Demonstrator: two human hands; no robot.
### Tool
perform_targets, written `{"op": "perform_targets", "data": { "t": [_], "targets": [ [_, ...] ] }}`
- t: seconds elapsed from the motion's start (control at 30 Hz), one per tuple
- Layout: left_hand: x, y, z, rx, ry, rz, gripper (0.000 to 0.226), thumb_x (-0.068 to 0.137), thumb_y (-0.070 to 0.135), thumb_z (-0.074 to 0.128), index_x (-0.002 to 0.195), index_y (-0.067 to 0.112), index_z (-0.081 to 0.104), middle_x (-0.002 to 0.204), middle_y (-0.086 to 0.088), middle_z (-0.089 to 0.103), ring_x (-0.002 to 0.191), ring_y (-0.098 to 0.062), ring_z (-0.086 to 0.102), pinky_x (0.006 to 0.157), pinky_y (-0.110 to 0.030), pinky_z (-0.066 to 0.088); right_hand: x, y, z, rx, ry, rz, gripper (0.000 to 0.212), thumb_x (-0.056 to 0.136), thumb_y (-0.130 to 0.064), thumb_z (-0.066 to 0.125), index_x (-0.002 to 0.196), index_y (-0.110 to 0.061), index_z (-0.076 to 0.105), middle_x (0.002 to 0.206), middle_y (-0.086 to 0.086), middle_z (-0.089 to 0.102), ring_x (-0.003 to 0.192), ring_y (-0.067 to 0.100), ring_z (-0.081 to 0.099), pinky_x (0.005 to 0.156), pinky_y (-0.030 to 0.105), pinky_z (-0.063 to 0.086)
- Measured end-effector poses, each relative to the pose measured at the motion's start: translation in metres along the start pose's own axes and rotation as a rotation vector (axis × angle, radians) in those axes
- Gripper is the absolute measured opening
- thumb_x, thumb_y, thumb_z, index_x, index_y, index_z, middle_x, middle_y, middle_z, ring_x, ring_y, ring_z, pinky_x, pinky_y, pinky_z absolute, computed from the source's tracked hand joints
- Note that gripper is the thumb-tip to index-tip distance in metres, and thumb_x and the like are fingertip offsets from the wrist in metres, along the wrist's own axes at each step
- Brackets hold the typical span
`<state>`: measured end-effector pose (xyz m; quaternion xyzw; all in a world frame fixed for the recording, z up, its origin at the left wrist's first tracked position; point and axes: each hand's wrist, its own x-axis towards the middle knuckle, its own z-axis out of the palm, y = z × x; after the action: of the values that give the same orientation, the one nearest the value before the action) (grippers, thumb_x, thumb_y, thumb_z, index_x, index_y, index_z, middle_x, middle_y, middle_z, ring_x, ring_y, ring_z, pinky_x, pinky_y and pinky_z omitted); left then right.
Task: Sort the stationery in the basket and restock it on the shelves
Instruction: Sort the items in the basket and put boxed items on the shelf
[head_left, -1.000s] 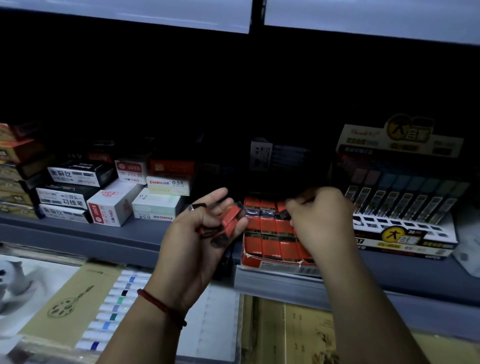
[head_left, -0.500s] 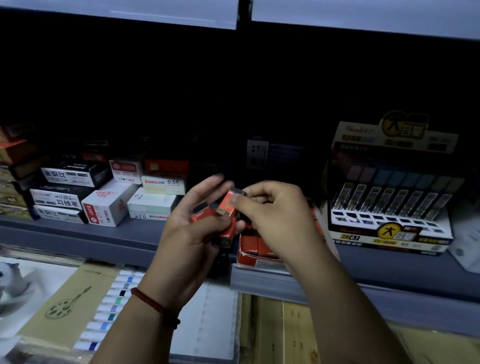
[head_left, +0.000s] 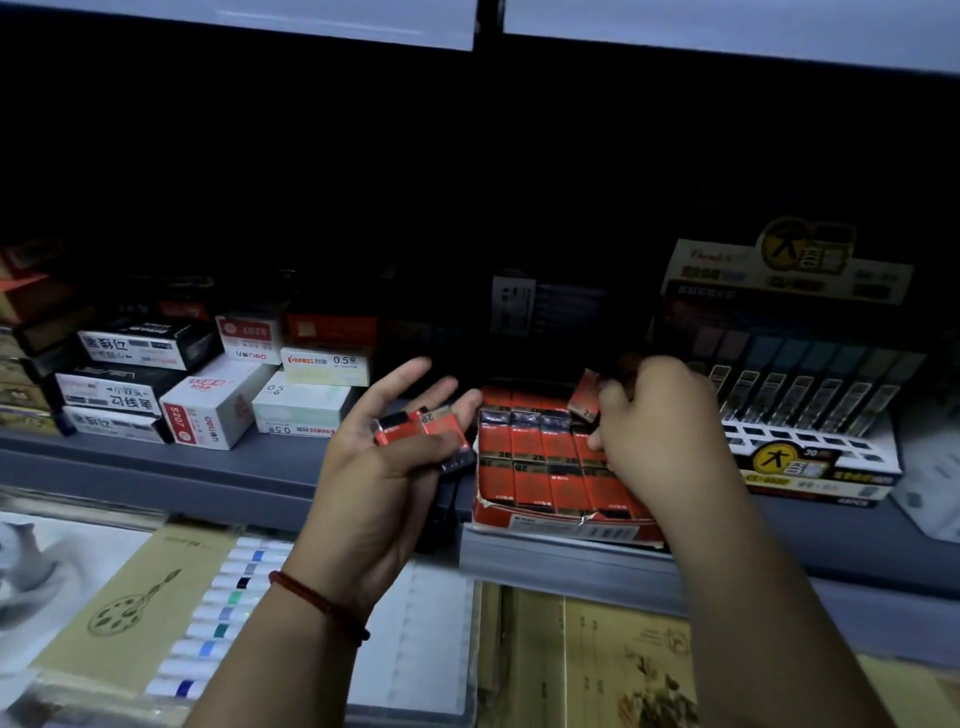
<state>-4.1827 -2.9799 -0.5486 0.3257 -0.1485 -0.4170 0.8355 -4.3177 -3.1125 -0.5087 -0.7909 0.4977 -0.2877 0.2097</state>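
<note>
An open red display box of small red-and-black 2B lead cases sits at the front edge of the grey shelf. My left hand, palm up just left of the box, holds a few of the same red-and-black cases under its thumb. My right hand is over the right part of the box and pinches one red case above the back row. No basket is in view.
White, black and red stationery boxes are stacked on the shelf to the left. A display of clear lead tubes stands at the right. Below lie a paint tube set and paper pads. The shelf back is dark.
My right hand took one red case from my left hand and carried it right, over the display box. My left hand stayed in place with the other cases.
</note>
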Motion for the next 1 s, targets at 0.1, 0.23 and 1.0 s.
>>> {"op": "perform_targets", "data": {
  "t": [0.1, 0.23, 1.0],
  "targets": [
    [0.001, 0.002, 0.001, -0.017, -0.001, 0.016, 0.064, 0.074, -0.015, 0.062, 0.133, 0.009, 0.056, 0.123, -0.023, 0.068, 0.113, -0.036, 0.068, 0.097, -0.036, 0.054, -0.001, -0.001, 0.000, -0.065, 0.007, -0.029, 0.027, 0.104, -0.010, 0.046, 0.077, -0.007, 0.052, 0.078, 0.013, 0.064, 0.066, 0.026, 0.066, 0.052, 0.026, 0.048],
    [0.001, 0.004, 0.001, -0.031, 0.000, 0.020, 0.056, 0.082, -0.010, 0.059, 0.135, 0.006, 0.052, 0.120, -0.028, 0.068, 0.111, -0.042, 0.068, 0.093, -0.042, 0.056, -0.003, -0.002, 0.000, -0.172, -0.006, -0.064, 0.014, 0.099, 0.002, 0.050, 0.091, -0.005, 0.059, 0.073, 0.007, 0.051, 0.062, 0.022, 0.055, 0.048, 0.025, 0.034],
    [-0.016, 0.005, 0.000, 0.225, 0.036, -0.068, 0.031, 0.098, 0.000, 0.053, 0.126, 0.010, 0.063, 0.110, -0.018, 0.073, 0.082, -0.015, 0.074, 0.046, -0.017, 0.047, -0.041, 0.012, -0.032, -0.310, -0.011, 0.080, 0.040, 0.090, -0.017, 0.069, 0.058, -0.012, 0.045, 0.059, 0.007, 0.047, 0.050, 0.023, 0.048, 0.048, 0.026, 0.035]
  ]
}}
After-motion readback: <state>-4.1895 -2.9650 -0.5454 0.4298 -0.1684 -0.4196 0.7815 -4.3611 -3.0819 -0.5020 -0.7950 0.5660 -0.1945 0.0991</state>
